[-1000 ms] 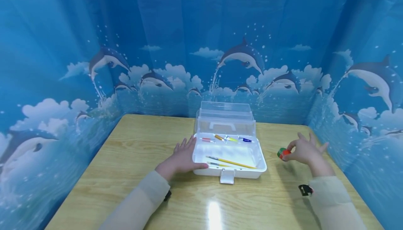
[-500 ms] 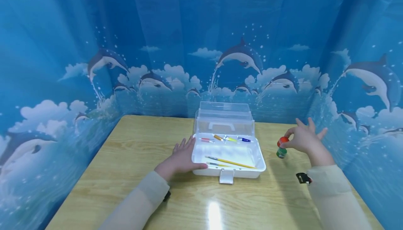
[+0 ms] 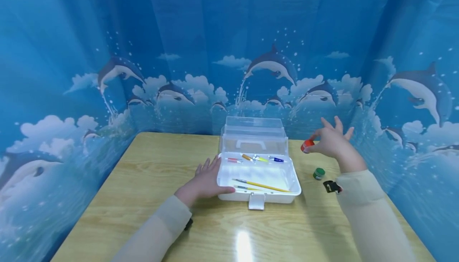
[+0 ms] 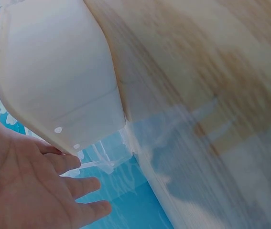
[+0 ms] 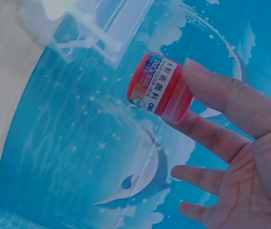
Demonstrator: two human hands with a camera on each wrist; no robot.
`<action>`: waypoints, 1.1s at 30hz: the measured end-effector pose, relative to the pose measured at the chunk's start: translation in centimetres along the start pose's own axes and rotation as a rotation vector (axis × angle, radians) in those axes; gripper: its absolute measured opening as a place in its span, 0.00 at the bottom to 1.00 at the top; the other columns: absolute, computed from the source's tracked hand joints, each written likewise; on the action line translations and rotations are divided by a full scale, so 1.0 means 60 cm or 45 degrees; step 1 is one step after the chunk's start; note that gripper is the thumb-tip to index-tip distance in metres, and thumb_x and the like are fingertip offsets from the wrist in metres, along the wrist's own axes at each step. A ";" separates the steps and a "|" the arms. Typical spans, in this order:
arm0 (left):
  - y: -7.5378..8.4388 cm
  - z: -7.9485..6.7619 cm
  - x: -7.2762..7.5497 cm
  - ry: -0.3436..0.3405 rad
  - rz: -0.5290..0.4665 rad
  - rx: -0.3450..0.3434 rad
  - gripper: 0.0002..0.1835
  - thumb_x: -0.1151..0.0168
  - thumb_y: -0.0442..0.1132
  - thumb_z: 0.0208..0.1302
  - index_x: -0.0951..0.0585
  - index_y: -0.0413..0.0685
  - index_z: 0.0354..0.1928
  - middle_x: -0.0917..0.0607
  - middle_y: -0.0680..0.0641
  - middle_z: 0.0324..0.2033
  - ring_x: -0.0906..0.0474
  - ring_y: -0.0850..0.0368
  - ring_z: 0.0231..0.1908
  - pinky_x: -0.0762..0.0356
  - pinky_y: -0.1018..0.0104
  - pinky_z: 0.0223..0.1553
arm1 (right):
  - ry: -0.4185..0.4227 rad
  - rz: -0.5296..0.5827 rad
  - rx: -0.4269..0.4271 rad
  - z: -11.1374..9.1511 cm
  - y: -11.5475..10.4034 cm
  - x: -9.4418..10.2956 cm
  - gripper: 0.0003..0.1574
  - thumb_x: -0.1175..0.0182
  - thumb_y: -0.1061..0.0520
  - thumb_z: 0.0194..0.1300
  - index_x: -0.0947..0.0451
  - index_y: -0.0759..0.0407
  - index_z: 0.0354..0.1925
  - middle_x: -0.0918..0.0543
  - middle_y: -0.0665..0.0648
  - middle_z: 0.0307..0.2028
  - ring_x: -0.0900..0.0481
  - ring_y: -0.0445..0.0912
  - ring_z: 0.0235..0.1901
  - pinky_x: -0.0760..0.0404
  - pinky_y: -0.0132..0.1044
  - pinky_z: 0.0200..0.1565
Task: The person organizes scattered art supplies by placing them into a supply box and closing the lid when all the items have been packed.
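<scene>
My right hand (image 3: pixel 331 141) pinches a small red paint jar (image 5: pixel 160 88) by its ridged cap, between thumb and forefinger. The jar is off the table, right of the white box, and the other fingers spread away from it. A green paint jar (image 3: pixel 318 173) stands on the table below this hand. Against the left end of the white box (image 3: pixel 259 197) lies my left hand (image 3: pixel 206 180), its fingers straight and spread along the side and its thumb at the front rim. The left wrist view shows the palm (image 4: pixel 20 176) beside the box's end wall.
Behind the box its clear lid (image 3: pixel 255 134) stands raised, and a latch (image 3: pixel 256 201) hangs at the front. Inside lie paintbrushes (image 3: pixel 263 185) and several coloured pens (image 3: pixel 276 159). Dolphin-printed curtains (image 3: pixel 193 46) border the wooden table (image 3: pixel 157 162) at back and sides.
The red jar has come up off the green one and moved left and away from me in my right hand, leaving the green jar standing on the table. My left hand stays at the box.
</scene>
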State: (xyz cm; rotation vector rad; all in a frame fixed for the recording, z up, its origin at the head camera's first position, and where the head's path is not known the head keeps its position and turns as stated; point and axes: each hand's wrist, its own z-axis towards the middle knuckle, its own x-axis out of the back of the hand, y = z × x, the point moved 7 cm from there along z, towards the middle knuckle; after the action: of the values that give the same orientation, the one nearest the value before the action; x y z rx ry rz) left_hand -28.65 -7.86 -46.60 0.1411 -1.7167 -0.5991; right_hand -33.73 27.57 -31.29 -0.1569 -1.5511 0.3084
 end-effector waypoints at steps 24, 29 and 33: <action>0.002 0.001 0.003 -0.031 0.021 0.007 0.69 0.41 0.80 0.50 0.57 0.44 0.80 0.58 0.43 0.79 0.65 0.38 0.77 0.68 0.40 0.74 | 0.187 0.056 0.086 0.058 -0.073 -0.008 0.23 0.25 0.46 0.56 0.13 0.61 0.44 0.58 0.68 0.78 0.80 0.67 0.74 0.87 0.74 0.59; 0.001 0.001 0.002 -0.029 0.024 0.008 0.69 0.41 0.80 0.50 0.57 0.43 0.80 0.58 0.43 0.79 0.65 0.37 0.77 0.67 0.40 0.74 | 0.213 0.079 0.075 0.068 -0.088 -0.016 0.22 0.24 0.45 0.56 0.12 0.60 0.41 0.57 0.67 0.79 0.80 0.66 0.75 0.87 0.74 0.59; 0.000 0.002 0.002 -0.023 0.017 0.006 0.68 0.40 0.80 0.50 0.57 0.43 0.80 0.58 0.43 0.79 0.65 0.37 0.77 0.67 0.39 0.74 | 0.229 0.090 0.059 0.080 -0.099 -0.027 0.23 0.24 0.45 0.56 0.12 0.60 0.41 0.55 0.67 0.78 0.80 0.66 0.75 0.87 0.73 0.60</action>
State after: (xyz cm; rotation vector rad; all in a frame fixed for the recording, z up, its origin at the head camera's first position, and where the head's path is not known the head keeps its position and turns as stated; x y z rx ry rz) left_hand -28.80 -7.88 -46.51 0.1278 -1.7356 -0.5882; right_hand -37.94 20.99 -31.04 -0.1978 -1.3614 0.3756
